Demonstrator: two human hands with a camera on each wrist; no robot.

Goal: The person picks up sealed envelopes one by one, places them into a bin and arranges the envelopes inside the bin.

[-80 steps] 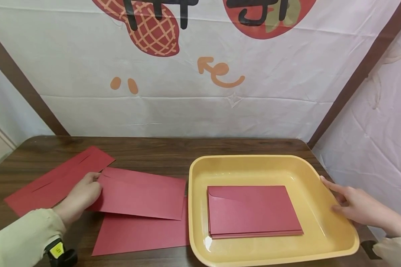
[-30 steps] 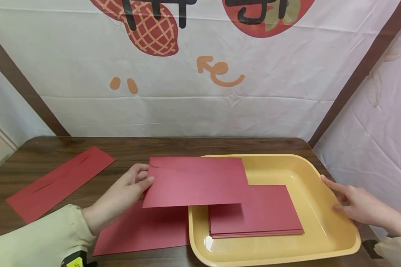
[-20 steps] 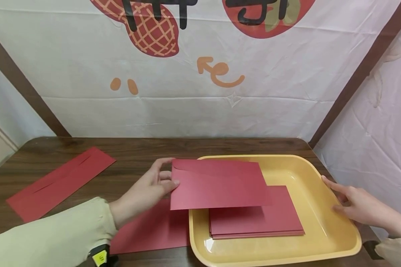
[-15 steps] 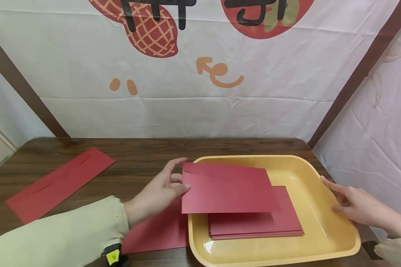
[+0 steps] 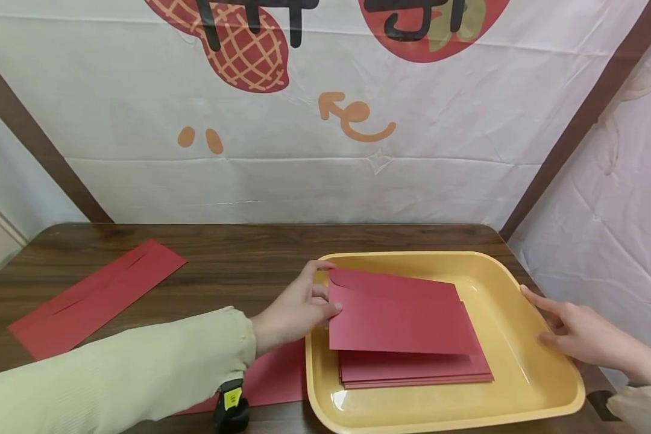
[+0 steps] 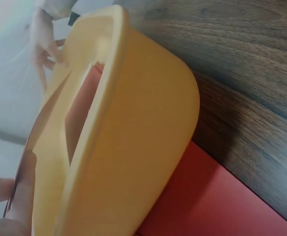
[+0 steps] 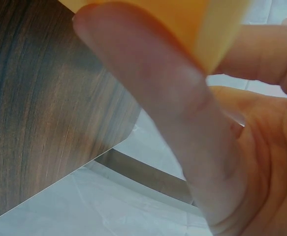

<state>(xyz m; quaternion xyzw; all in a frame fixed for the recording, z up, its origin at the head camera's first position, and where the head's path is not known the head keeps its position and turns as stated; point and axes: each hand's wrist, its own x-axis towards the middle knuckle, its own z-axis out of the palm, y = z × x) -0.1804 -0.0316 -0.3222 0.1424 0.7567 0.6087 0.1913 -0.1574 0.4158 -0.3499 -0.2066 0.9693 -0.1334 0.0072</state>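
Observation:
In the head view my left hand [image 5: 298,304] pinches the left edge of a red envelope [image 5: 393,310]. Thumb in front, fingers behind, it holds the sheet tilted above a stack of red envelopes [image 5: 407,372] inside the yellow tray [image 5: 450,416]. The left wrist view shows the held envelope [image 6: 19,172] edge-on between thumb and fingers. On the far side my right hand [image 5: 586,334] holds the tray's right rim between thumb and index finger. Seen close up in the right wrist view, the thumb of the right hand [image 7: 182,103] lies against the yellow wall.
Another red envelope [image 5: 273,377] lies on the dark wooden table [image 5: 239,250], partly behind the left sleeve and beside the tray. At the far left lies a slitted red envelope [image 5: 97,298]. A printed white cloth [image 5: 282,187] hangs behind the table.
My left hand has taken the envelope from the left side of the table, carried it right over the tray, and lowered it toward the stack. The right hand has stayed at the rim.

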